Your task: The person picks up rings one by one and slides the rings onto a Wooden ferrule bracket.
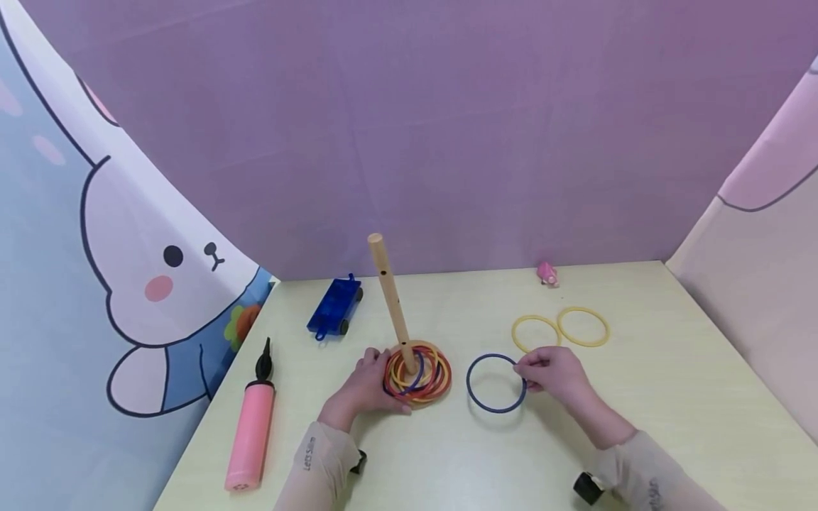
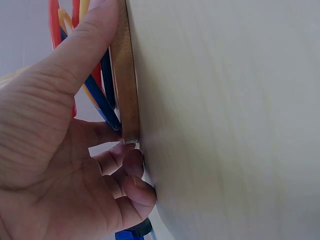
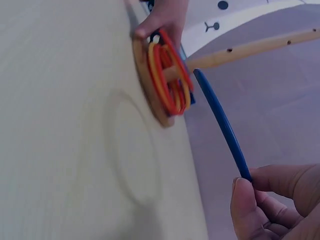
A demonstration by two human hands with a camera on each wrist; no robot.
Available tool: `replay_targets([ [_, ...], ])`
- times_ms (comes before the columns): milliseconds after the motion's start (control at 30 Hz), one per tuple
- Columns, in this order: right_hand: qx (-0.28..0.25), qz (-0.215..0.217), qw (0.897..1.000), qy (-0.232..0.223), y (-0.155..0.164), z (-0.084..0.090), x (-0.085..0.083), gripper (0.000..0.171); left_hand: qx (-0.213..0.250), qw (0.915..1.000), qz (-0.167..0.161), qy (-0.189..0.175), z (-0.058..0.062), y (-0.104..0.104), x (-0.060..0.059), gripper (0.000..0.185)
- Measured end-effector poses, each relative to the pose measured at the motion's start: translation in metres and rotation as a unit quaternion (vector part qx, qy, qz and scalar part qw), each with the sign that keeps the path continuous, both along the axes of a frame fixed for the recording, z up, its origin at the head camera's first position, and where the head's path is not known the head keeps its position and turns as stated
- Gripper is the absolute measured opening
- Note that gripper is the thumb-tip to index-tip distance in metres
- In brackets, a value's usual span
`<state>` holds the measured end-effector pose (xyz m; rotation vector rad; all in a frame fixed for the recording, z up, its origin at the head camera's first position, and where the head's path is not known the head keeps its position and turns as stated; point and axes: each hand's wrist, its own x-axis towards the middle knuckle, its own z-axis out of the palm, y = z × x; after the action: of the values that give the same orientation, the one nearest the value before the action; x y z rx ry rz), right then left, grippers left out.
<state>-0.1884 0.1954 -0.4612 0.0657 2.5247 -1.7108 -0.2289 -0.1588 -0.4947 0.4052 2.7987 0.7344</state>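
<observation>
My right hand (image 1: 556,372) pinches the edge of a blue ring (image 1: 500,411) between thumb and fingers. In the right wrist view the blue ring (image 3: 222,120) is held above the table, its shadow falling on the tabletop. A wooden peg stand stands to the left; its tall post (image 1: 391,301) rises through a pile of red, yellow and blue rings (image 1: 441,387). Around the near left side of the stand's round base (image 2: 125,75), my left hand (image 1: 371,383) has its thumb and fingers curled. Part of the base is hidden by the rings and that hand.
Two yellow rings (image 1: 584,345) lie on the table beyond my right hand. A small pink toy (image 1: 547,274) sits at the back edge. Left of the stand are a blue toy cart (image 1: 335,306) and a pink hand pump (image 1: 251,436). A purple cloth wall (image 1: 447,142) closes off the back.
</observation>
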Motion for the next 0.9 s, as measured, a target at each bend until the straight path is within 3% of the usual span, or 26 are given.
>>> replay_targets([
  [533, -0.086, 0.056, 0.994, 0.029, -0.053, 0.048, -0.004, 0.015, 0.007, 1.0, 0.005, -0.002, -0.002, -0.001, 0.0, 0.119],
  [900, -0.127, 0.088, 0.986, 0.054, -0.083, 0.097, -0.008, 0.017, 0.01, 0.9999, 0.007, -0.007, -0.005, -0.002, -0.002, 0.118],
])
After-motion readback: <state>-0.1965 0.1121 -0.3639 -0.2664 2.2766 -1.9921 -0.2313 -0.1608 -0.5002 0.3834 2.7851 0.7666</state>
